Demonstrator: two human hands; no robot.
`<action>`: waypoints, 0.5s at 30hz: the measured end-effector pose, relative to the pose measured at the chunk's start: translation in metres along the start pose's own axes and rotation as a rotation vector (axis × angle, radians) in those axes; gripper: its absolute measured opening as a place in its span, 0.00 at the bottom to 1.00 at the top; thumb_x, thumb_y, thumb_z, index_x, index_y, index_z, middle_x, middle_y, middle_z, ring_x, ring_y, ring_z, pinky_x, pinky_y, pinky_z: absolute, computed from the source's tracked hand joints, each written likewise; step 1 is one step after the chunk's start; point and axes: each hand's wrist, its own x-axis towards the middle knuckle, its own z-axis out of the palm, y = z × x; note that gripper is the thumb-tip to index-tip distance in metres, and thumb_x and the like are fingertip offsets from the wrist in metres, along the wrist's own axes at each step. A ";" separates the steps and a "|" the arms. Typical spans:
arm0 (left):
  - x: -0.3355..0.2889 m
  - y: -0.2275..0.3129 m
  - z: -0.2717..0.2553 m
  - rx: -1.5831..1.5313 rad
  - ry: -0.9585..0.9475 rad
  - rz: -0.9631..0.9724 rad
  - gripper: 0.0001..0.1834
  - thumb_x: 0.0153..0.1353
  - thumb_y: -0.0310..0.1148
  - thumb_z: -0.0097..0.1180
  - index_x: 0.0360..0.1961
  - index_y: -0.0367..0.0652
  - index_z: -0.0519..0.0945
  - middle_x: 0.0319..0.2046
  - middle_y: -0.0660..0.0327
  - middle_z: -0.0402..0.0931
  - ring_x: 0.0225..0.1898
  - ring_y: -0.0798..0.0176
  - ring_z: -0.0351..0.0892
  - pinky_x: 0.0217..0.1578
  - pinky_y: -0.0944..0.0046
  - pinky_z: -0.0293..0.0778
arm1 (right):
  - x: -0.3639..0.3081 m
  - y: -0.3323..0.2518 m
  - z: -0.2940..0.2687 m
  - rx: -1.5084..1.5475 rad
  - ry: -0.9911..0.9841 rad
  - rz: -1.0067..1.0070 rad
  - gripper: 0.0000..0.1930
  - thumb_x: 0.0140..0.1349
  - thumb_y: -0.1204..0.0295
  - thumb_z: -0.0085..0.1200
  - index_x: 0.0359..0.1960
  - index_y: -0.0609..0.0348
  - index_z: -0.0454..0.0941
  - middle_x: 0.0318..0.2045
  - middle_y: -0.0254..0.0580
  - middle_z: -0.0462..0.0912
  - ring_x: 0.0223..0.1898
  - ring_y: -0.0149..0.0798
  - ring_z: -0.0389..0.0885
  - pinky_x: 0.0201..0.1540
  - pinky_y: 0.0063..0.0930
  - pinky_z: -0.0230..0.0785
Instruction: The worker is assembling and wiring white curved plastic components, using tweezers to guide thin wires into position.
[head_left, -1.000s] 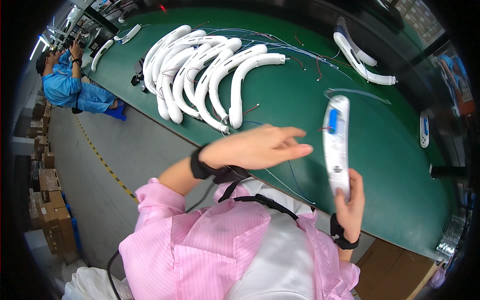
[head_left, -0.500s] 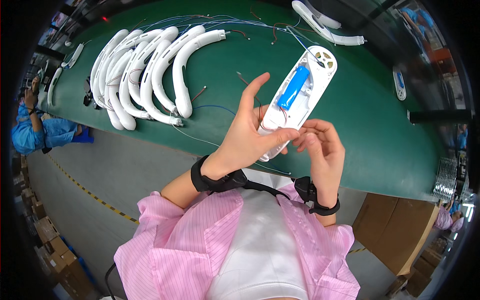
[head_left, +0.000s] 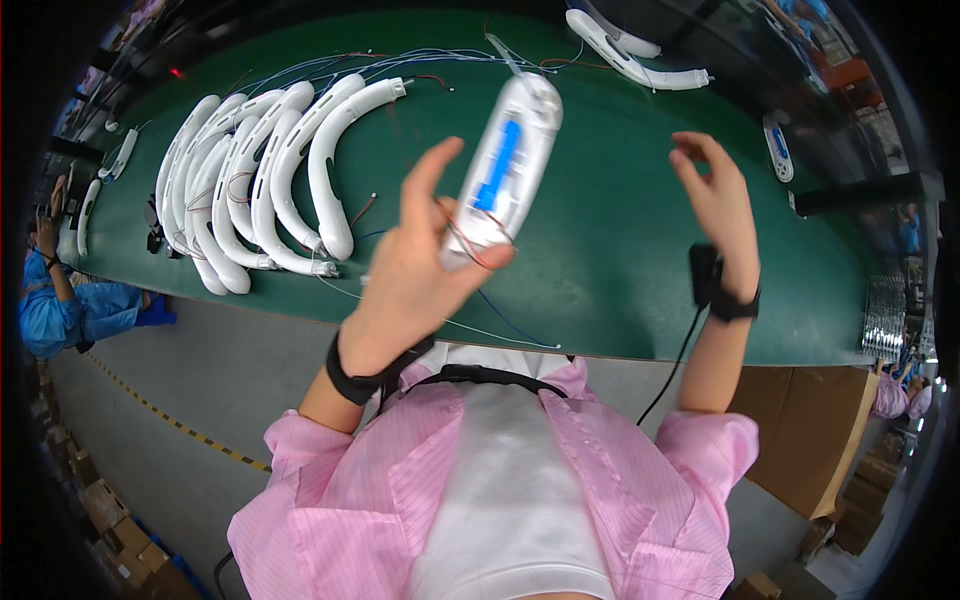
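My left hand (head_left: 405,265) is closed on the lower end of a long white plastic housing (head_left: 528,125), thumb on top and index finger raised away from it. Inside the open shell lies a blue cylindrical battery (head_left: 500,165). Thin red and dark wires loop near my thumb, and the housing is slightly blurred by motion. My right hand (head_left: 722,205) hovers well to the right of it over the green table, fingers loosely bent and apart, with nothing visible in them.
Several curved white tubular parts (head_left: 332,185) lie side by side on the green table (head_left: 620,260), with blue and white cables behind them. More curved parts (head_left: 625,50) lie at the back right, and another housing (head_left: 778,150) at the far right. A cardboard box (head_left: 800,430) stands below the table edge.
My right hand has left the housing and moved up and right. My left hand has shifted left with the housing, which now stands more upright in the view.
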 end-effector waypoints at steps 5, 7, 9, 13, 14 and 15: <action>0.026 -0.016 -0.016 0.532 0.119 -0.090 0.40 0.50 0.29 0.61 0.60 0.43 0.51 0.27 0.52 0.76 0.26 0.54 0.79 0.28 0.63 0.72 | 0.105 0.116 0.005 -0.541 -0.240 0.124 0.14 0.51 0.69 0.52 0.38 0.62 0.77 0.41 0.54 0.77 0.45 0.53 0.75 0.50 0.39 0.66; 0.030 -0.034 -0.016 0.662 0.179 -0.233 0.38 0.50 0.29 0.60 0.59 0.42 0.51 0.27 0.49 0.77 0.28 0.46 0.78 0.27 0.56 0.72 | 0.141 0.149 0.028 -0.754 -0.156 0.082 0.17 0.51 0.71 0.50 0.44 0.60 0.74 0.46 0.50 0.74 0.48 0.51 0.72 0.48 0.43 0.66; 0.031 -0.050 -0.012 0.684 0.201 -0.250 0.38 0.50 0.28 0.59 0.58 0.42 0.51 0.26 0.49 0.77 0.29 0.45 0.78 0.27 0.55 0.72 | 0.156 0.158 0.040 -0.884 -0.064 0.024 0.17 0.52 0.72 0.49 0.45 0.58 0.73 0.47 0.47 0.73 0.48 0.49 0.72 0.47 0.44 0.66; 0.035 -0.052 -0.007 0.704 0.189 -0.297 0.38 0.50 0.25 0.57 0.59 0.40 0.50 0.30 0.44 0.76 0.32 0.42 0.77 0.29 0.52 0.72 | 0.172 0.182 0.049 -1.205 0.024 -0.080 0.15 0.55 0.71 0.45 0.45 0.54 0.72 0.45 0.41 0.71 0.48 0.42 0.69 0.44 0.39 0.65; 0.036 -0.050 -0.007 0.697 0.174 -0.306 0.37 0.50 0.25 0.57 0.59 0.40 0.50 0.32 0.42 0.75 0.32 0.41 0.77 0.29 0.51 0.72 | 0.175 0.190 0.052 -1.230 0.078 -0.108 0.14 0.56 0.70 0.44 0.44 0.53 0.72 0.45 0.40 0.71 0.48 0.41 0.68 0.43 0.37 0.64; 0.038 -0.047 -0.006 0.638 0.133 -0.354 0.37 0.51 0.23 0.53 0.59 0.37 0.48 0.34 0.39 0.74 0.34 0.38 0.76 0.32 0.50 0.71 | 0.174 0.192 0.056 -1.246 0.208 -0.196 0.15 0.53 0.70 0.48 0.45 0.54 0.72 0.47 0.39 0.69 0.51 0.42 0.66 0.47 0.40 0.63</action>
